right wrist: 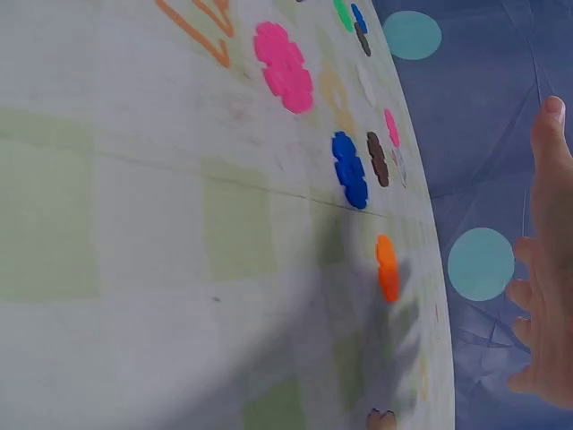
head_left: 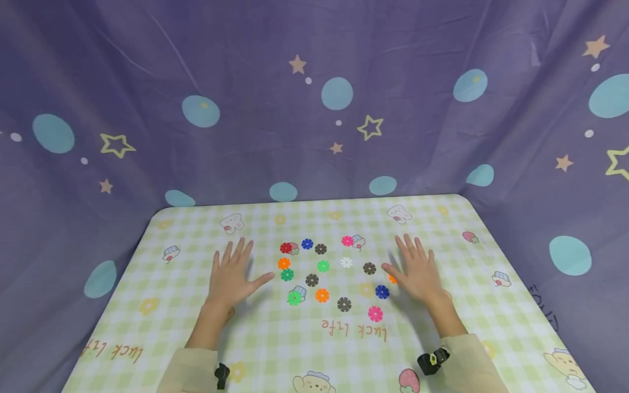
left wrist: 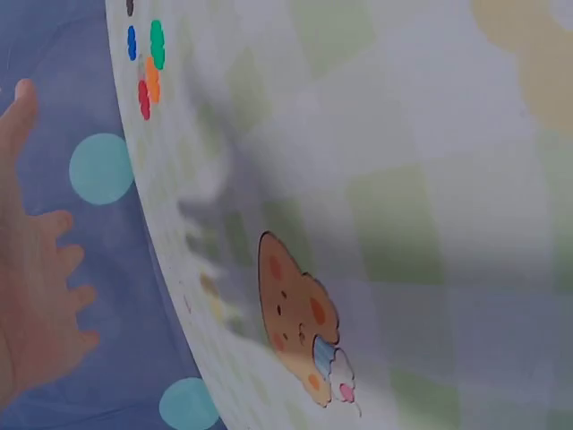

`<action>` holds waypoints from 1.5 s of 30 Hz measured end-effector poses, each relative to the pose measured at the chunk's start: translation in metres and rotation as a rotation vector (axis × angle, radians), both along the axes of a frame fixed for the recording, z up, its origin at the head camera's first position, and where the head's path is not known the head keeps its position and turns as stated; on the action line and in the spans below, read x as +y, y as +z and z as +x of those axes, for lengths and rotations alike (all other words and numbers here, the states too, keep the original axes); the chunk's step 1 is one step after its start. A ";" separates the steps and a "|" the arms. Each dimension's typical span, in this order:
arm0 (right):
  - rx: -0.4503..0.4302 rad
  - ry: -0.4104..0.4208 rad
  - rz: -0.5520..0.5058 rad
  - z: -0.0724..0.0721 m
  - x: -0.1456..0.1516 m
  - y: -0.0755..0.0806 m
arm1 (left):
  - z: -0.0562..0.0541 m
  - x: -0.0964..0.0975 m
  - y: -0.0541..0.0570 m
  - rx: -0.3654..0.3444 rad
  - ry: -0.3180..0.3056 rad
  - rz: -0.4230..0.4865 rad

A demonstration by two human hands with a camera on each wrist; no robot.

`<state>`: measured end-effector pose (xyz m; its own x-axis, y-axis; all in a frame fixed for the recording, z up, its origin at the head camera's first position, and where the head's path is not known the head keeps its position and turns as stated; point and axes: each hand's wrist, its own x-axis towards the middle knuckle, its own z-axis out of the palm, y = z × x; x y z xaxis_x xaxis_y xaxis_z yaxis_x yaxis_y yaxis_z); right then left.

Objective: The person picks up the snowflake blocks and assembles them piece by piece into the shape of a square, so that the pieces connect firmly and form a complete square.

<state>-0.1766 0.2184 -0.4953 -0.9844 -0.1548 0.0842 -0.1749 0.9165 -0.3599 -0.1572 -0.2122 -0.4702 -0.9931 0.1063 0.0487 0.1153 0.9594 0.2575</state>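
Both hands are spread above the table, palms down, holding nothing. My left hand (head_left: pixel 233 277) is left of a scatter of small flat notched plastic discs, its thumb pointing toward the teal green disc (head_left: pixel 287 274) and orange disc (head_left: pixel 284 263). On the other side my right hand (head_left: pixel 416 273) partly covers an orange disc (right wrist: pixel 387 269) in the head view. Nearest to its thumb lie a dark brown disc (head_left: pixel 369 268) and a blue disc (head_left: pixel 382 292). Between the hands are more discs, among them a red one (head_left: pixel 286 248), a white one (head_left: pixel 346 262) and a pink one (head_left: pixel 375 314).
The table (head_left: pixel 275 349) wears a green-and-white checked cover printed with flowers, cupcakes and animals. A purple curtain (head_left: pixel 245 158) with stars and blue ovals hangs behind it and at both sides. Black straps (head_left: pixel 433 360) circle the wrists over the light sleeves (head_left: pixel 469 365).
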 end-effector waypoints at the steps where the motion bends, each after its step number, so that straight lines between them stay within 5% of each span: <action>1: 0.002 0.002 -0.008 0.001 -0.001 -0.001 | 0.000 0.001 -0.002 -0.001 -0.003 0.003; 9: -0.036 0.090 -0.154 0.007 -0.009 -0.011 | 0.002 0.013 -0.017 0.040 -0.070 0.015; 17: -0.077 0.206 -0.331 0.017 -0.027 -0.015 | 0.007 0.027 -0.025 0.007 -0.236 0.075; 34: 0.102 0.450 -0.205 0.025 -0.069 -0.030 | 0.011 0.053 -0.025 -0.008 -0.432 0.026; 45: 0.141 0.508 -0.093 0.026 -0.080 -0.031 | 0.013 0.057 -0.030 -0.003 -0.439 -0.015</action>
<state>-0.1503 0.1384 -0.5260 -0.7658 -0.5942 0.2459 -0.6404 0.6695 -0.3765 -0.1440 -0.1552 -0.5007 -0.8536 0.5192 0.0412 0.5125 0.8232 0.2444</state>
